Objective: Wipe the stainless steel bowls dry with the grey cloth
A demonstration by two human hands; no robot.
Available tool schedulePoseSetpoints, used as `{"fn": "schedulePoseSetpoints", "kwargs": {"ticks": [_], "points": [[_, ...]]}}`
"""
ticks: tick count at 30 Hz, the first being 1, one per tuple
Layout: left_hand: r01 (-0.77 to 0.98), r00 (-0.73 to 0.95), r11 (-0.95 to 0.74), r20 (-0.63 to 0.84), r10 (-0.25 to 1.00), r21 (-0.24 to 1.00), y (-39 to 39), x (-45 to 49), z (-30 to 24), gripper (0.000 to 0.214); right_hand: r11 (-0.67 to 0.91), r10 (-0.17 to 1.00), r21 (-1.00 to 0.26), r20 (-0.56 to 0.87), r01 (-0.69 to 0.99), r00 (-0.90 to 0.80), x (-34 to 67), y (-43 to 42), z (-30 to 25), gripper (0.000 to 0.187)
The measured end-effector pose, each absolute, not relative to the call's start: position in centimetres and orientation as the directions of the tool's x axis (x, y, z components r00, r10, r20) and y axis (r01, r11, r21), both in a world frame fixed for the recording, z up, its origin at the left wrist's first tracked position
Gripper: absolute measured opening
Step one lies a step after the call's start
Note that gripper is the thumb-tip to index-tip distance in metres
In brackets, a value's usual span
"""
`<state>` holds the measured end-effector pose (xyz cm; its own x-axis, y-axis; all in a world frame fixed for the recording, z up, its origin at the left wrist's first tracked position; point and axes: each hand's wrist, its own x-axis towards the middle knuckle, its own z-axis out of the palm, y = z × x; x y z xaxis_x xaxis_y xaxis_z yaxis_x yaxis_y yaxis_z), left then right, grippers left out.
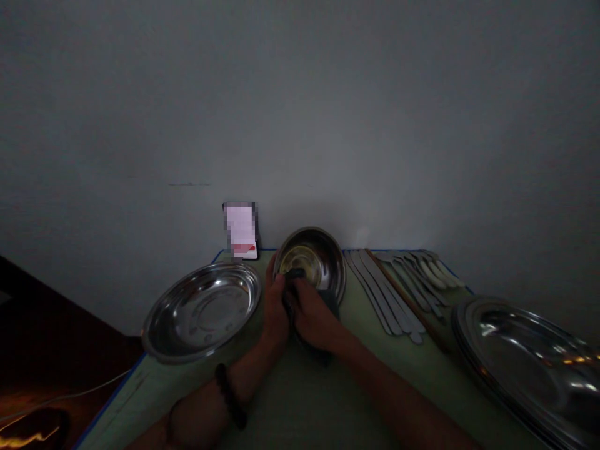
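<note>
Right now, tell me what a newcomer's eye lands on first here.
The steel bowl at centre, tipped toward the camera, with the left hand on its rim and the right hand pressing a dark cloth against it. Next, the bright screen propped up behind it, then the shiny wide dish at left and the stacked plates at right.

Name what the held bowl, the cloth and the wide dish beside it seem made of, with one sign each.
Bowl: polished metal, probably stainless steel; mirror-like glints inside. Cloth: seemingly soft dark fabric; it drapes limply over the rim. Dish: the same shiny metal, by its look; bright reflections across its base.
</note>
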<state>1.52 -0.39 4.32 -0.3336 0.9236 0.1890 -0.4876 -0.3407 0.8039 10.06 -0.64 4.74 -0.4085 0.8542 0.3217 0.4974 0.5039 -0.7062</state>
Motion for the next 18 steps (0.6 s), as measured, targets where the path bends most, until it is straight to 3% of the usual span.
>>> {"fn": "schedulePoseSetpoints", "kwargs": {"ticks": [3,5,10,13,18], "points": [[-0.471,-0.307,-0.364,0.238,0.922,0.803,-0.7,1.6,4.4,0.041,0.549,0.828,-0.666,0.354,0.504,-0.435,11.0,-1.3,4.1,0.024],[-0.458,-0.288,-0.368,0.256,0.923,0.810,-0.8,1.6,4.4,0.042,0.556,0.828,-0.580,0.328,0.596,-0.454,11.9,-2.0,3.9,0.026],[-0.488,-0.324,-0.285,0.131,0.937,0.825,-0.3,1.4,3.8,0.034,0.450,0.887,-0.327,0.270,0.831,-0.374,13.9,-3.1,3.6,0.029],[-0.495,-0.330,-0.276,0.115,0.937,0.824,0.0,1.4,3.5,0.030,0.434,0.890,-0.339,0.306,0.835,-0.338,14.6,-3.3,3.2,0.029],[-0.447,-0.343,-0.285,0.132,0.930,0.848,-0.3,1.6,3.9,0.038,0.498,0.862,-0.468,0.362,0.730,-0.355,14.3,-4.1,2.4,0.035]]}}
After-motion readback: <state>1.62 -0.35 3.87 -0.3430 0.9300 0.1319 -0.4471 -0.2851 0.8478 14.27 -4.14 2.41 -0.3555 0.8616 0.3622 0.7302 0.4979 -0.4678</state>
